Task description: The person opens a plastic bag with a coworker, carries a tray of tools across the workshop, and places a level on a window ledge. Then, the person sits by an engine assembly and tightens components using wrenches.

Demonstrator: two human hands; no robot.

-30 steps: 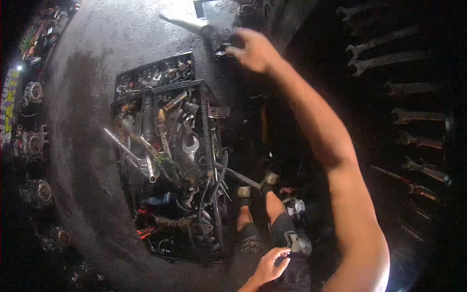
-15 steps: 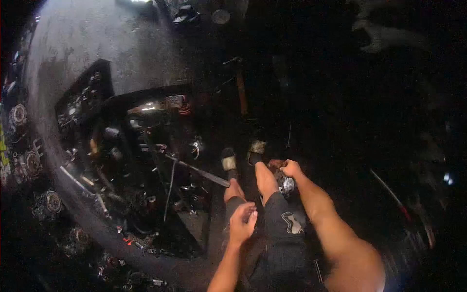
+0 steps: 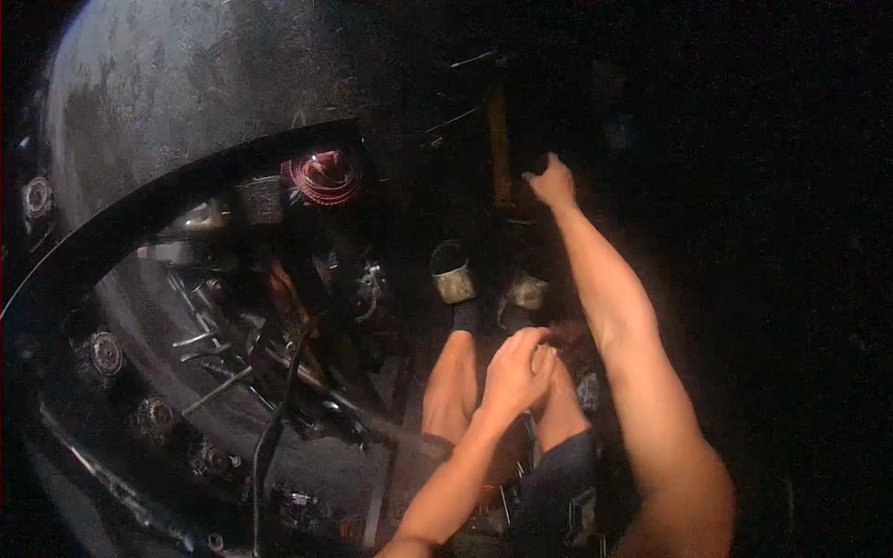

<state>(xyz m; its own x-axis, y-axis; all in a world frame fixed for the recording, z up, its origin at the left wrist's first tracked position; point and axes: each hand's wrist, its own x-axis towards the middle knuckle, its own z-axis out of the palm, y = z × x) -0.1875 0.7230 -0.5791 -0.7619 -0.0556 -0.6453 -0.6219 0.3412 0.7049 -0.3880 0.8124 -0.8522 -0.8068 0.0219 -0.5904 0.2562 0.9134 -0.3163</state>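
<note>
My left hand (image 3: 521, 372) is in front of my right shin, with its fingers curled. A dark reddish object (image 3: 569, 337) shows just beyond those fingers; whether they grip it is hidden. Below it, beside my right leg, a silvery metal part (image 3: 588, 391) is partly covered by my arm and leg. My right hand (image 3: 554, 181) is stretched far forward over the dark floor, thumb and forefinger apart, with nothing visible between them. Just left of it lies a long tool with an orange-brown handle (image 3: 500, 149) and a thin metal end.
A dark tray with a curved raised rim (image 3: 205, 167) lies to my left, with metal tools (image 3: 233, 363) in it. A coil of red cord or hose (image 3: 326, 177) sits near its far end. Round metal parts (image 3: 106, 353) line the left side. My sandalled feet (image 3: 454, 284) are ahead.
My right hand has left the reddish object and stretched forward beside the orange-handled tool. My left hand has moved right and forward to my right shin. The view has shifted.
</note>
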